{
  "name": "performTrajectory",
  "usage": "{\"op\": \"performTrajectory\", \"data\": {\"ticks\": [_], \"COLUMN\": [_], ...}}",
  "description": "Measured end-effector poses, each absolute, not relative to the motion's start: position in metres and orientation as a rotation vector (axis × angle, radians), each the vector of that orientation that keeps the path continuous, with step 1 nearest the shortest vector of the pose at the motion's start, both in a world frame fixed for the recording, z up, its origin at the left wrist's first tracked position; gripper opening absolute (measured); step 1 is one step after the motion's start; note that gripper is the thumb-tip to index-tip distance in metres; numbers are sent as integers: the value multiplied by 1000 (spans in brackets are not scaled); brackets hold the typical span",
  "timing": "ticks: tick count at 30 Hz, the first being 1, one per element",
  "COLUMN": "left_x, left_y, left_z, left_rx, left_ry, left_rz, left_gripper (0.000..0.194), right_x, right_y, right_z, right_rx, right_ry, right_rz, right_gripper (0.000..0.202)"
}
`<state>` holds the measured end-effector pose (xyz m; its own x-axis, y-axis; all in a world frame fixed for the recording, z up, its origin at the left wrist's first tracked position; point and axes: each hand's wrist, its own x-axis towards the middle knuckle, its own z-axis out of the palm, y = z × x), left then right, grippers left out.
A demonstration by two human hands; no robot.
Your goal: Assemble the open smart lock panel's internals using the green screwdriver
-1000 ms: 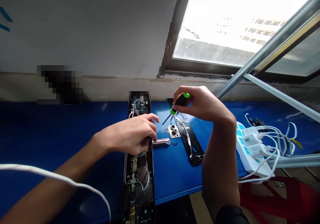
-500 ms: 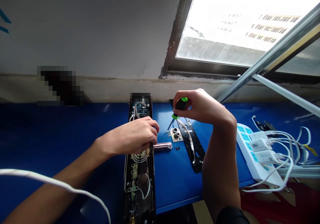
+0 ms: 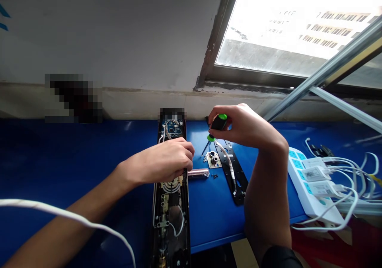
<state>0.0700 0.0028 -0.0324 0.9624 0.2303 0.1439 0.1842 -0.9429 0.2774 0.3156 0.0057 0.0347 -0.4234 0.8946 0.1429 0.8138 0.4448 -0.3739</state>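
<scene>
My right hand [image 3: 228, 120] grips a black and green screwdriver [image 3: 219, 123], its shaft slanting down to the left. The tip hovers near a small cluster of screws [image 3: 205, 159] on the blue table. Just right of them lies a small square circuit board [image 3: 213, 159] with a round part on it. My left hand [image 3: 168, 158] is over a long black housing [image 3: 186, 212], with curled fingers at its right wall. What those fingers hold, if anything, is hidden. Inside the housing are a blue circuit board [image 3: 171, 130], brass-coloured parts and white wires.
A black perforated plate [image 3: 235, 172] with a white-sleeved cable [image 3: 228, 162] lies to the right. Beside the housing rest a wrapped pinkish bar [image 3: 198, 173] and black screws [image 3: 215, 176]. A white power strip [image 3: 301, 180] with plugged-in chargers stands farther right. A white cable [image 3: 77, 221] crosses my left forearm.
The view has shifted slightly, so the scene appears a little farther right. Both hands keep nearly the same pose, with the screwdriver still in my right hand.
</scene>
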Motion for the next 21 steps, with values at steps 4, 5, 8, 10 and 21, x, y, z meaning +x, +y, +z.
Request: {"op": "performTrajectory", "data": {"ticks": [4, 5, 8, 10, 21], "left_x": [71, 70, 69, 69, 70], "left_y": [3, 4, 4, 4, 1], "left_z": [-31, -31, -31, -31, -33], "left_rx": [2853, 2852, 2837, 2823, 2775], "left_ry": [322, 327, 343, 350, 336], "left_rz": [239, 235, 243, 266, 289], "left_gripper": [22, 22, 22, 22, 22], "right_x": [316, 316, 316, 315, 316], "right_y": [2, 1, 0, -1, -2], "right_z": [37, 37, 39, 39, 40], "right_rx": [-1447, -1447, -1451, -1449, -1395], "right_ry": [-2359, -2356, -2355, -2358, -2333], "right_rz": [355, 353, 346, 340, 376], "right_gripper": [11, 11, 11, 11, 13]}}
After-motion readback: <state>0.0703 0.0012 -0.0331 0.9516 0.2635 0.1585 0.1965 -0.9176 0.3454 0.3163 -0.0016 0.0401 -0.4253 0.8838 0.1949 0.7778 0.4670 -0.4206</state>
